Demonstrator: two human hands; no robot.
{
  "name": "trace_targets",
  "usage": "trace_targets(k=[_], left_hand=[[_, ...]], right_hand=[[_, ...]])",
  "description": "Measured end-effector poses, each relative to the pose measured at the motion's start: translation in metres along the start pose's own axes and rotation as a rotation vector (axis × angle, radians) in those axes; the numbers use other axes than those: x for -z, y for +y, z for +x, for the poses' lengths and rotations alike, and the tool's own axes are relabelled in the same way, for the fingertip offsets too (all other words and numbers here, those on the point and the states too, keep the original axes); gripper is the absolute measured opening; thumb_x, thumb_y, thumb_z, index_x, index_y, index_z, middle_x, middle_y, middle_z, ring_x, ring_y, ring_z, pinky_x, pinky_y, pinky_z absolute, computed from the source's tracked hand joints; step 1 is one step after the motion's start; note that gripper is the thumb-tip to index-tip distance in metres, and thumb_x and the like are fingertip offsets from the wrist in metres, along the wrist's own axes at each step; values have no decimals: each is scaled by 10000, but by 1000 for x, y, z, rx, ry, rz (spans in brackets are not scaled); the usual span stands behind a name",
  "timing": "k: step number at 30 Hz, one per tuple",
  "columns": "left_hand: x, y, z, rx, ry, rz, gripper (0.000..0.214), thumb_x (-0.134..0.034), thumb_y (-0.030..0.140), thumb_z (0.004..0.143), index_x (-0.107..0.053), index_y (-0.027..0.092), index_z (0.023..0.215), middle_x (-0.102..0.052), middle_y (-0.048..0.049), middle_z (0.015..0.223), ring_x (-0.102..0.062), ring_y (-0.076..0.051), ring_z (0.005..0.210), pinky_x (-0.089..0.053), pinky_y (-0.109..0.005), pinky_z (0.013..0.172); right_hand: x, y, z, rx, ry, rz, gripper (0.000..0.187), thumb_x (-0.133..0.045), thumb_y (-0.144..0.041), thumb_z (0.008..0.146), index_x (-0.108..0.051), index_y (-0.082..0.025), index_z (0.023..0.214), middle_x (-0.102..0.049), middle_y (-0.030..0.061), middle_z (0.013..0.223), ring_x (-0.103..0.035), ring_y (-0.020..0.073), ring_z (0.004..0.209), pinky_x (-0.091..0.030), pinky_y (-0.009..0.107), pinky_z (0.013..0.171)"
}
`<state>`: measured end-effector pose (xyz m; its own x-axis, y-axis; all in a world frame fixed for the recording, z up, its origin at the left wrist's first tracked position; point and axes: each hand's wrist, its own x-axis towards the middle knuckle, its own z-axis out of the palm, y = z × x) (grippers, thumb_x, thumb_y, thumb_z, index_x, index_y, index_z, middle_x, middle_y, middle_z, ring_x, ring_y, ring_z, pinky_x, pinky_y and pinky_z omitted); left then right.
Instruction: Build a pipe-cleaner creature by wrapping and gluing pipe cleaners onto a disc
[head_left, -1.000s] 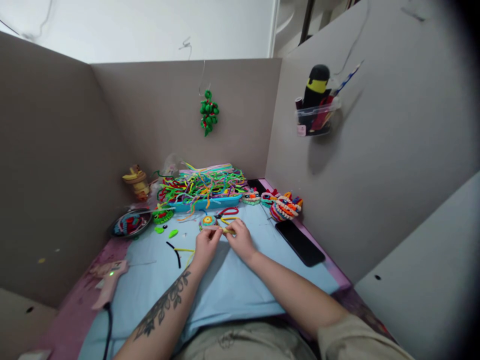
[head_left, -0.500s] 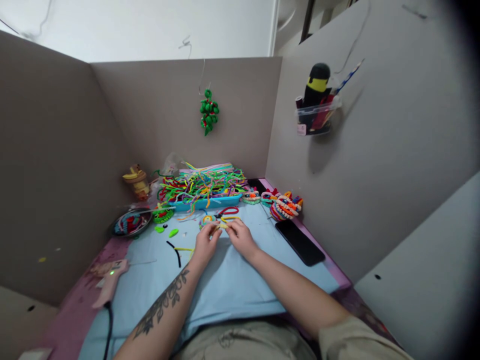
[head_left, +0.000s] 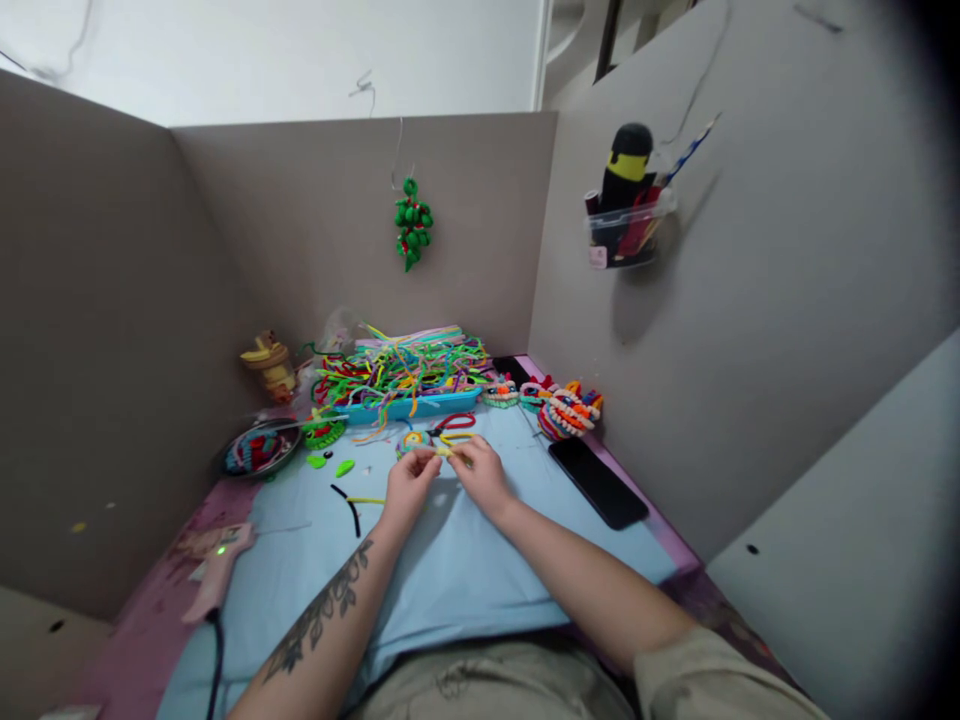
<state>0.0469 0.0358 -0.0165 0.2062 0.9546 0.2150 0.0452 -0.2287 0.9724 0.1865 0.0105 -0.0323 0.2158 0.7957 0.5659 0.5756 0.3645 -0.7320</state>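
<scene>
My left hand (head_left: 410,482) and my right hand (head_left: 482,474) meet over the middle of the blue cloth. Between their fingertips is a small pale yellow piece (head_left: 445,452), pinched from both sides; it looks like a bit of pipe cleaner, though the fingers cover part of it. Just behind my left hand sits a round multicoloured coil (head_left: 413,441). Red-and-yellow-handled pliers (head_left: 457,430) lie behind my right hand. Left of my left hand, a black pipe cleaner (head_left: 349,512) and a yellow one (head_left: 367,500) rest on the cloth, close to bright green pieces (head_left: 345,468).
A blue tray (head_left: 420,408) heaped with pipe cleaners stands at the back. Right are a phone (head_left: 598,484) and colourful woven pieces (head_left: 568,412); left, a pink glue gun (head_left: 222,570) and a dark bowl (head_left: 289,455). Grey partitions (head_left: 360,220) enclose three sides.
The view has shifted slightly. Both hands stay together at the same spot, with the fingers moving a little on the yellow piece.
</scene>
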Motion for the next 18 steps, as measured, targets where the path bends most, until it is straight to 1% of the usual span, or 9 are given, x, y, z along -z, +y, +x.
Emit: trace_targets(k=[3,7,10,13,15,18], left_hand=[[0,1,0,17,47,63,263,-642,381,693,-641,126,758,-642,-27,673,-573,-133,619,-450,-240,603],[1,0,3,5,50,127,258,-626,385,703,-656,129,716,-625,-19,609,-565,-136,584,-439,-238,566],[1,-4,4,-58,51,118,243,-617,377,713,-651,137,734,-655,-33,691,-593,-149,643,-460,-248,598],[2,-7,5,-105,47,112,216,-614,350,716,-646,145,774,-668,-43,758,-610,-156,692,-480,-263,647],[3,-8,5,-126,49,122,202,-613,331,717,-644,150,800,-668,-47,776,-614,-158,705,-485,-271,664],[4,-6,5,-152,26,137,187,-604,317,723,-645,154,806,-670,-54,803,-619,-164,738,-487,-284,694]], right_hand=[[-3,0,-1,11,-18,-31,99,-577,-146,756,-652,-206,777,-535,27,777,-522,164,754,-443,283,689],[-4,-2,-3,35,-39,-56,127,-555,-95,730,-619,-203,747,-523,33,793,-514,179,790,-441,299,710],[-4,-2,-3,38,-63,-48,144,-566,-105,715,-605,-205,810,-527,38,855,-519,189,833,-447,321,747],[-4,0,-3,33,-98,-25,224,-602,-159,716,-602,-208,935,-535,49,940,-527,193,881,-449,333,789],[-4,1,-3,51,-121,-9,226,-583,-190,757,-604,-208,982,-548,56,954,-529,191,902,-445,330,806],[-3,2,-1,94,-154,-10,168,-514,-211,832,-625,-205,958,-571,55,909,-525,187,904,-434,325,811]])
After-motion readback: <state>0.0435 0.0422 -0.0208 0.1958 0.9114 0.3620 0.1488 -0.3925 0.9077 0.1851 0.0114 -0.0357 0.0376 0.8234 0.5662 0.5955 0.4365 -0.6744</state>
